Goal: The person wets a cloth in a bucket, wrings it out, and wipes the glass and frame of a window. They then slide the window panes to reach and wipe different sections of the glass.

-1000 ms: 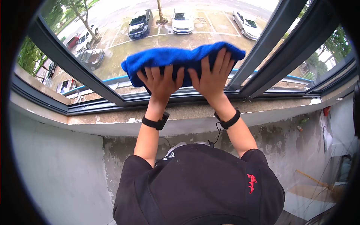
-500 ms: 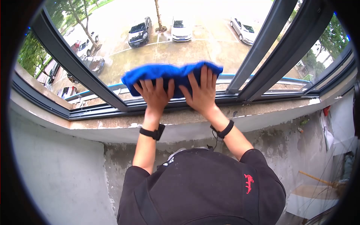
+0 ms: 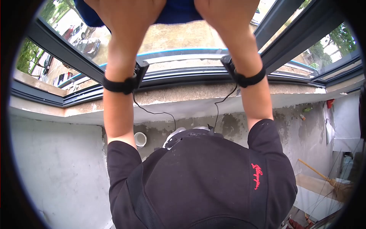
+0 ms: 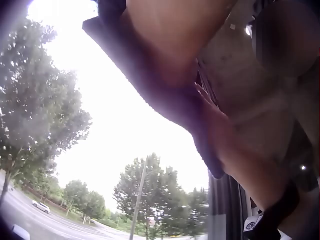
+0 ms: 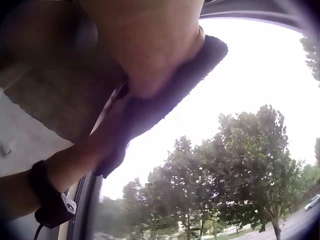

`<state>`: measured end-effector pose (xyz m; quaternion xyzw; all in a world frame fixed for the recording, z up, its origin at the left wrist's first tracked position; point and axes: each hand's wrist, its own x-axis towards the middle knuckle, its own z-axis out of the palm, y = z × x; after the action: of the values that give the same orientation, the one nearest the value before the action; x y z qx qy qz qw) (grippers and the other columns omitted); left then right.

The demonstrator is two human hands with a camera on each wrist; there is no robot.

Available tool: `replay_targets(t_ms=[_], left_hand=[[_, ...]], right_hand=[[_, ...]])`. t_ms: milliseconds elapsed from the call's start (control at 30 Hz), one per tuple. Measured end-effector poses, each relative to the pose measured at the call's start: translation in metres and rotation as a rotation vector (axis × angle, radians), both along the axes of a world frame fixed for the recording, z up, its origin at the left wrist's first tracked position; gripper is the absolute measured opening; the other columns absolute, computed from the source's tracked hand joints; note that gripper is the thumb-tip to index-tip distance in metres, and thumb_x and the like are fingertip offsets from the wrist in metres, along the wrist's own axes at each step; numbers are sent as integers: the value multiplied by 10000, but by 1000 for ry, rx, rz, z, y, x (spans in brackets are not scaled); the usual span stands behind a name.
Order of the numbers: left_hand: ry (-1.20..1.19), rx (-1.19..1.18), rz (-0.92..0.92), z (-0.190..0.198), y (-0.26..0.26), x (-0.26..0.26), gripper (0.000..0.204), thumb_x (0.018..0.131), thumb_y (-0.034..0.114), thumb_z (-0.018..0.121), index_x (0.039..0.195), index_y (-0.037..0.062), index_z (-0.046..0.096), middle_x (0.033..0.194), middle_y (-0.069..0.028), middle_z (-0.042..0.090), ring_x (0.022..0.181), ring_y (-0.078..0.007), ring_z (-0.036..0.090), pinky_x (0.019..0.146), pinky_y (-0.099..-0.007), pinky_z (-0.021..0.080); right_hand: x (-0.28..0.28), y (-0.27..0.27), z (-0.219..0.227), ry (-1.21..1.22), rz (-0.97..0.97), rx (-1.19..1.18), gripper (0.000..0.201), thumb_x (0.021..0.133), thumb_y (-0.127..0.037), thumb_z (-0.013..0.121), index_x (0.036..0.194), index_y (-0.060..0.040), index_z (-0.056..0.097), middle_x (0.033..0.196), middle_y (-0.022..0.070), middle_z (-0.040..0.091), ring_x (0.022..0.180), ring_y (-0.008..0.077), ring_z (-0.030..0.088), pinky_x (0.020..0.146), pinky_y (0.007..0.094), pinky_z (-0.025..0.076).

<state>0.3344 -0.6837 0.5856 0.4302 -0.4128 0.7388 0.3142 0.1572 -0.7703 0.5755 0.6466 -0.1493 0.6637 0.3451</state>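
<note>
At the top edge of the head view, the left hand (image 3: 127, 15) and right hand (image 3: 228, 13) lie over a blue cloth (image 3: 179, 13) against the window glass, arms stretched out. Their fingertips are outside that view. In the left wrist view, the left hand (image 4: 172, 37) touches the cloth (image 4: 145, 82), which looks dark, with the other hand lower along it. From the right wrist, the right hand (image 5: 150, 50) also rests on the cloth (image 5: 175, 92), whose edge stands against the bright sky. Neither wrist view shows the fingers clearly.
Dark window frame bars (image 3: 68, 49) flank the glass on both sides. Below runs a rough sill (image 3: 187, 91). A white bucket (image 3: 140, 139) stands by the wall under it, and a broom (image 3: 324, 177) is at lower right. Thin cables hang from both wrists.
Both hands and the blue cloth first came down the glass, then moved far up to the top of the head view. The forearms now reach across the window, and the bucket has come into sight.
</note>
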Motion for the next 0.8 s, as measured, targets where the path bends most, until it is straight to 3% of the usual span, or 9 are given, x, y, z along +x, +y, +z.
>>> replay_targets(t_ms=[133, 167, 233, 400, 467, 533, 600, 633, 800], left_hand=[[293, 288, -76, -66, 15, -14, 656, 949, 564, 536, 1413, 101, 548, 1365, -280, 439, 1306, -462, 395, 1074, -699, 187], [351, 328, -88, -85, 19, -17, 658, 958, 562, 523, 1400, 74, 550, 1384, -293, 425, 1305, -485, 386, 1087, -699, 154], [388, 335, -38, -126, 21, -15, 585, 930, 603, 545, 1262, 125, 606, 1340, -228, 437, 1211, -480, 426, 1038, -715, 217], [561, 581, -14, -225, 45, -24, 481, 945, 482, 590, 1030, 9, 598, 1237, -318, 438, 1158, -567, 425, 1023, -794, 181], [631, 673, -28, -271, 56, -23, 570, 944, 433, 601, 1211, -64, 525, 1333, -364, 399, 1261, -605, 357, 1040, -800, 135], [643, 704, -45, -276, 62, -18, 630, 942, 419, 604, 1296, -87, 479, 1386, -378, 373, 1314, -615, 314, 1053, -800, 108], [676, 714, -182, -258, 67, -18, 699, 965, 344, 577, 1421, -126, 333, 1533, -429, 167, 1446, -613, 73, 1116, -752, -8], [693, 651, -262, -243, 64, -15, 747, 968, 343, 587, 1487, -96, 279, 1586, -384, 109, 1490, -549, -18, 1140, -710, -49], [559, 338, -466, -100, 53, 5, 447, 957, 305, 638, 1259, -22, 596, 1406, -323, 486, 1420, -479, 338, 1182, -629, 76]], right_hand=[[-6, 34, -58, 62, 45, 333, 523, 943, -391, 593, 1381, -105, 600, 1510, 300, 414, 1368, 497, 405, 1110, 611, 292], [4, 14, -87, -22, 57, 192, 602, 876, -535, 646, 1393, -231, 599, 1505, 232, 442, 1306, 426, 469, 1115, 531, 304], [7, 20, -124, 5, 38, 267, 588, 881, -537, 629, 1387, -238, 606, 1484, 246, 458, 1301, 431, 476, 1104, 545, 302], [10, 41, -226, 157, 79, 459, 486, 830, -446, 723, 1258, -228, 654, 1432, 220, 475, 1199, 437, 498, 1010, 555, 407], [9, 51, -259, 187, 121, 499, 494, 822, -432, 731, 1273, -247, 652, 1420, 172, 509, 1195, 376, 526, 1025, 549, 393], [12, 52, -258, 177, 144, 511, 495, 824, -423, 732, 1281, -252, 650, 1413, 155, 523, 1194, 356, 535, 1027, 544, 391], [13, 53, -233, 201, 257, 515, 556, 825, -400, 763, 1328, -224, 605, 1495, 237, 427, 1318, 449, 441, 1091, 573, 296], [14, 53, -206, 213, 263, 492, 577, 842, -401, 750, 1373, -252, 581, 1497, 216, 447, 1332, 408, 458, 1109, 553, 277], [39, 49, -70, -11, 243, 295, 441, 869, -423, 673, 1280, -267, 637, 1495, 128, 490, 1332, 329, 482, 1109, 504, 311]])
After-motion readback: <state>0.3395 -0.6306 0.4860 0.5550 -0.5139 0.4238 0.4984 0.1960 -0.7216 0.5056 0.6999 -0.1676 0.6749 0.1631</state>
